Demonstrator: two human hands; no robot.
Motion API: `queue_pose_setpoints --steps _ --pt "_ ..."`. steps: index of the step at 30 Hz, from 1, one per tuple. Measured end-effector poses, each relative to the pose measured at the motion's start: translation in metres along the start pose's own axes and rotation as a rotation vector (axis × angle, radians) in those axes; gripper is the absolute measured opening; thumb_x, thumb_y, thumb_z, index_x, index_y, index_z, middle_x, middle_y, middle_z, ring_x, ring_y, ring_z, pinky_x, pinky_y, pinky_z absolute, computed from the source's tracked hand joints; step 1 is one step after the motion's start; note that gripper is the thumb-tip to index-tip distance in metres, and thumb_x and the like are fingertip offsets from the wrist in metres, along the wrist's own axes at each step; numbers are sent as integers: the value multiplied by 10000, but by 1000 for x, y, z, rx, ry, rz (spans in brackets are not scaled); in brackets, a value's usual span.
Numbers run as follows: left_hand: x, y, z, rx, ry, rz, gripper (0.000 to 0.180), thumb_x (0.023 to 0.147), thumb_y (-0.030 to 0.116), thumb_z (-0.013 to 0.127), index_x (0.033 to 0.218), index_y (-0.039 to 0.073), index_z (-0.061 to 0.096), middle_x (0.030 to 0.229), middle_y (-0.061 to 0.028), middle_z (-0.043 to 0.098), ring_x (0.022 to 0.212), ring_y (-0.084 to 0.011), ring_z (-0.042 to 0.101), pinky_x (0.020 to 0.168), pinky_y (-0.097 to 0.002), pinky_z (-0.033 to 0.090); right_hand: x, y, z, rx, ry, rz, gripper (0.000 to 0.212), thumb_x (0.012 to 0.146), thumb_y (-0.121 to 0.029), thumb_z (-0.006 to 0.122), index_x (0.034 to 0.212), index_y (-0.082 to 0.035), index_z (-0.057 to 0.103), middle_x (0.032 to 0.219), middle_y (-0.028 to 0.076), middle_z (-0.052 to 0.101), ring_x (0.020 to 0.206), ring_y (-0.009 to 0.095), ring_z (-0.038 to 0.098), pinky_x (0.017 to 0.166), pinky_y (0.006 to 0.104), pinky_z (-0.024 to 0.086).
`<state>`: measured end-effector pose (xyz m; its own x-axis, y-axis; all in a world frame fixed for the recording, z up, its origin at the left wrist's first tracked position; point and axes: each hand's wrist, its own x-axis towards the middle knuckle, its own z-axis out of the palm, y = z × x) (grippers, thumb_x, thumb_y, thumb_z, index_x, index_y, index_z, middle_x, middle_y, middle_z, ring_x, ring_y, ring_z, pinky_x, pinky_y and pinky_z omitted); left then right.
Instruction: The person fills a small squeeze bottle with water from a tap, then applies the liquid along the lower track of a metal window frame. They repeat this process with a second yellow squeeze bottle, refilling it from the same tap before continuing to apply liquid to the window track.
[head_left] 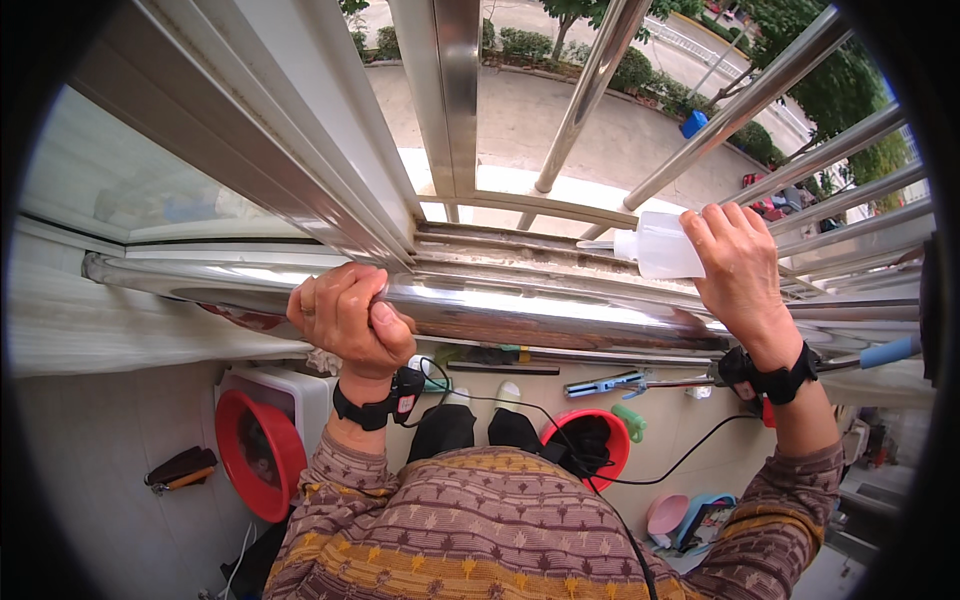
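A translucent white squeeze bottle (668, 246) lies on its side in my right hand (740, 262), whose fingers are wrapped round its base. Its thin nozzle (597, 244) points left, over the dirty window track (520, 250). My left hand (352, 312) is closed in a fist at the shiny metal rail (480, 305), beside the lower end of the white window frame (330, 190). Whatever the left fingers hold, if anything, is hidden. Both wrists wear black straps with small devices.
Metal window bars (590, 95) stand beyond the track, with a paved yard (520, 120) outside. Below the rail are a red basin (262, 455) on the left, a red bucket (622, 450) and a green bottle (630, 422). Black cables (690, 462) hang between my arms.
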<state>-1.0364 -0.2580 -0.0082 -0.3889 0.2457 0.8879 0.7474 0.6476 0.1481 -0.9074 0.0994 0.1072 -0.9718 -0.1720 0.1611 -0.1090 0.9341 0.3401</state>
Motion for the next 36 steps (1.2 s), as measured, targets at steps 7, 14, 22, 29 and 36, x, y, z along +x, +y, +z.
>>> queue_pose_setpoints --steps 7,14,22,29,36 --pt "1 0 1 3 3 6 213 856 206 476 934 101 644 897 -43 681 818 -224 636 915 -411 392 -1 1 0 -15 35 -7 520 579 52 702 1080 -50 608 946 96 603 953 302 595 843 404 478" --pt "1 0 1 4 14 11 214 858 206 475 933 100 644 895 -43 682 811 -223 636 912 -409 394 0 -1 0 -12 64 -32 416 639 53 672 1039 -46 617 912 96 599 894 285 595 811 397 476" --pt "7 4 4 14 59 3 245 906 239 451 864 86 639 826 -57 669 786 -242 626 869 -384 412 -3 2 3 -36 60 -20 539 609 30 716 1132 -61 618 979 117 597 942 311 595 843 409 479" --pt "3 -7 11 -2 131 58 180 868 221 493 835 133 647 828 -4 696 759 -200 643 863 -350 388 -9 8 13 -106 94 -42 734 566 0 821 1250 -116 579 1059 75 611 1031 278 615 896 386 511" --pt "7 -6 14 -9 187 75 146 833 185 511 817 145 651 810 17 690 747 -179 632 859 -336 382 -13 4 19 -176 92 -6 740 592 -21 861 1268 -134 583 1101 66 623 1060 266 621 930 373 518"
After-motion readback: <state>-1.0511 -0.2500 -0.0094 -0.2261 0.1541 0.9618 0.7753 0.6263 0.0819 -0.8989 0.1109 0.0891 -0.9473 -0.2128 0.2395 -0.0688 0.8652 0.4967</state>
